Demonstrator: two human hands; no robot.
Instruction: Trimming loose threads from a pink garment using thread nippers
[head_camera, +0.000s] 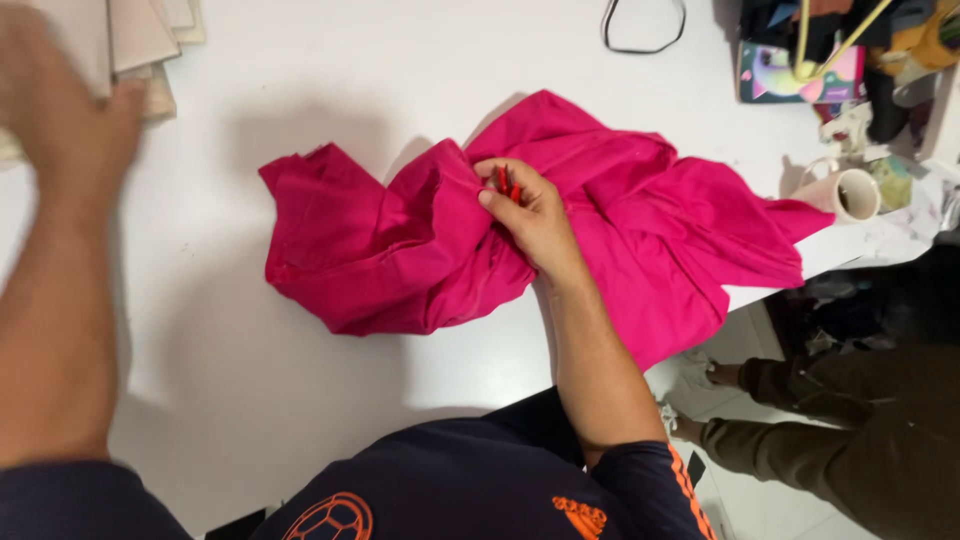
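Observation:
A crumpled bright pink cloth (640, 230) lies across the white table (250, 330), its right part hanging over the table's edge. My right hand (530, 215) rests on the middle of the cloth, fingers closed on a small red tool (505, 182) and pinching a fold. My left hand (65, 100) is raised at the far left, blurred, beside a stack of pale fabric pieces (150, 40). I cannot tell whether it holds anything.
A white mug (850, 192) stands at the table's right edge. Cluttered items and a colourful box (795, 72) fill the back right corner. A black loop of cord (645, 25) lies at the back. Another person's legs (840, 430) are at the right, below the table.

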